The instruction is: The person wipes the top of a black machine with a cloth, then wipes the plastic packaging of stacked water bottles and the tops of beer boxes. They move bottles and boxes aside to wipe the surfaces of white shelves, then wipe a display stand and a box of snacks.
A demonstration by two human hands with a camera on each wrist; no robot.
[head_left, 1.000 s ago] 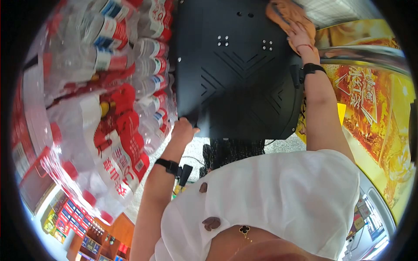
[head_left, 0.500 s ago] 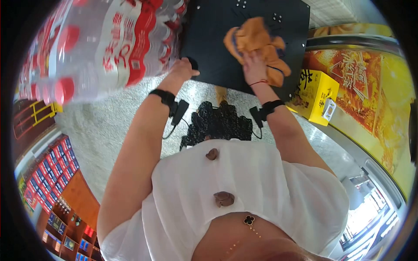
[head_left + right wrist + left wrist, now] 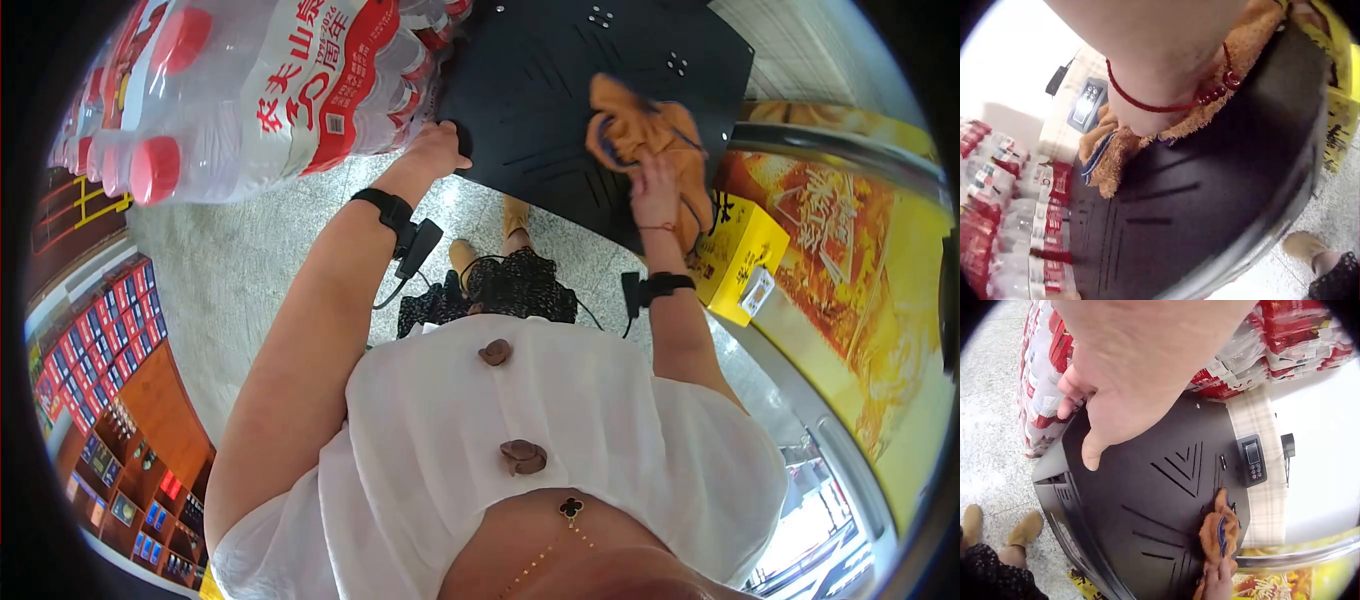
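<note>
A large black panel (image 3: pixel 540 110) with grooves and small screws spans the top of the head view. My left hand (image 3: pixel 433 152) grips its near left edge beside the wrapped bottles. In the left wrist view the thumb (image 3: pixel 1092 453) lies on the panel's top and the fingers (image 3: pixel 1071 390) bend at its edge. My right hand (image 3: pixel 655 190) rests on a bunched orange cloth (image 3: pixel 675 135) with blue edging, its fingers extended over it near the panel's right side. The forearm hides most of that hand in the right wrist view, where the cloth (image 3: pixel 1107 165) shows beyond it.
Shrink-wrapped packs of red-capped bottles (image 3: pixel 225 110) stand close along the left side. A yellow box (image 3: pixel 745 255) and a yellow printed cabinet (image 3: pixel 820 220) with a metal rail flank the right. A small grey keypad device (image 3: pixel 1252 461) sits beyond the panel on checked cloth.
My right hand and the cloth have come from the panel's far right corner toward its near side, then shifted slightly right. The head view has turned and shifted. My left hand stays at the edge.
</note>
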